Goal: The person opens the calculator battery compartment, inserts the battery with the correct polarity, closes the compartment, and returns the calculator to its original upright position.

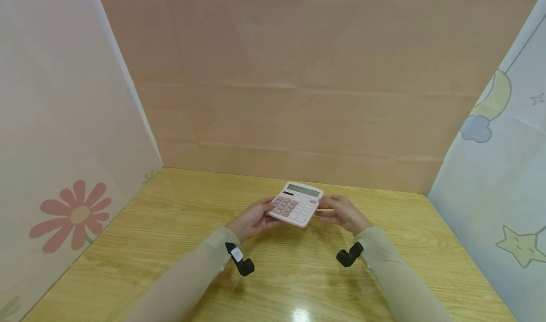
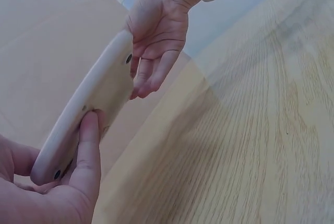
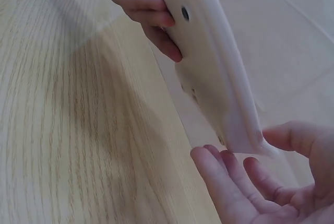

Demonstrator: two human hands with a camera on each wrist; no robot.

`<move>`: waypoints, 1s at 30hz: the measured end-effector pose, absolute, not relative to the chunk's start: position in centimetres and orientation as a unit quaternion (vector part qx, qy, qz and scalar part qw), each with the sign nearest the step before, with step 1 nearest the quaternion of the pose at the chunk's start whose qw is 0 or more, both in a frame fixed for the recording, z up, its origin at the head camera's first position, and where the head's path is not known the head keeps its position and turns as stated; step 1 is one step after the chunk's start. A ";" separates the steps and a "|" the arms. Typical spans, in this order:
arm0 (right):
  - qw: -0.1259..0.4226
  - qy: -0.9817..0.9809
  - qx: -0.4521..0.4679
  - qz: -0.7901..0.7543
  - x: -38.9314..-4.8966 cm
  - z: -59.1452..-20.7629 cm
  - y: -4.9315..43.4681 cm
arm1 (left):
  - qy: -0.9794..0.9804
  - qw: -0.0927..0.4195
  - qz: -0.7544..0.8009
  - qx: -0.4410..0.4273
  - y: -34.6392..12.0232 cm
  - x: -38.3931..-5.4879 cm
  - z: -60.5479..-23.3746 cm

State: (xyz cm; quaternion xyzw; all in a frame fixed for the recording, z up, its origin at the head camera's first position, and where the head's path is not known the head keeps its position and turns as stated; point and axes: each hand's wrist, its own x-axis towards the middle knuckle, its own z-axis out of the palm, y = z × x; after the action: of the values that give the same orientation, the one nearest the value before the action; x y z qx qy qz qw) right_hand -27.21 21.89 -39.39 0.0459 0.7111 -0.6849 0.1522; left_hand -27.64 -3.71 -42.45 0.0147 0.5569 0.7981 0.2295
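A pale pink calculator [image 1: 300,203] is held tilted above the table, its keys and grey display facing up in the head view. My left hand [image 1: 258,216] grips its left edge, thumb on the front and fingers spread under the back. At the right edge is my right hand [image 1: 342,212], its thumb [image 3: 287,136] on the front side and its fingertips close against the back. Both wrist views show the plain back [image 3: 201,72] of the calculator, with small dark round feet near its corners.
Below is a wood-grain table [image 1: 170,246]. A brown paper-like backdrop [image 1: 298,99] stands behind it. Side panels flank the table, with a red flower [image 1: 78,215] on the left and a yellow star [image 1: 519,245] on the right. Each sleeve carries a black wrist camera [image 1: 245,266].
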 end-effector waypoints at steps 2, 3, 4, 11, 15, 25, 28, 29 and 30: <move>0.160 0.712 0.041 -0.682 -27.2 -39.4 21.9 | 0.548 0.216 0.808 0.007 -3.8 -27.7 -42.6; 0.164 0.714 0.038 -0.680 -27.1 -39.5 21.8 | 0.544 0.212 0.812 0.006 -3.8 -27.7 -42.6; 0.166 0.715 0.039 -0.679 -27.1 -39.5 21.7 | 0.541 0.207 0.815 0.004 -3.8 -27.7 -42.6; 0.183 0.701 0.017 -0.689 -27.2 -39.6 21.3 | 0.537 0.206 0.818 0.007 -3.9 -27.6 -42.6; 0.186 0.694 0.008 -0.695 -27.2 -39.7 21.2 | 0.536 0.212 0.817 0.019 -4.0 -27.5 -42.7; 0.183 0.691 0.008 -0.699 -27.1 -39.7 21.1 | 0.522 0.232 0.820 0.032 -4.1 -27.5 -42.7; 0.181 0.695 0.013 -0.695 -27.1 -39.7 21.2 | 0.524 0.233 0.819 0.033 -4.0 -27.5 -42.8; 0.181 0.698 0.012 -0.693 -27.1 -39.7 21.3 | 0.527 0.231 0.817 0.035 -4.0 -27.5 -42.8; 0.180 0.698 0.014 -0.693 -27.1 -39.8 21.3 | 0.530 0.229 0.816 0.035 -4.0 -27.5 -42.8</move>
State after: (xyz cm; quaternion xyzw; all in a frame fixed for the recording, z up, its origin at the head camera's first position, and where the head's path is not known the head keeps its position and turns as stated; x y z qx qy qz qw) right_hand -27.09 21.29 -39.78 0.0138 0.6983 -0.6927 0.1800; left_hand -27.53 -3.95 -42.79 0.0348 0.5303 0.8156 0.2288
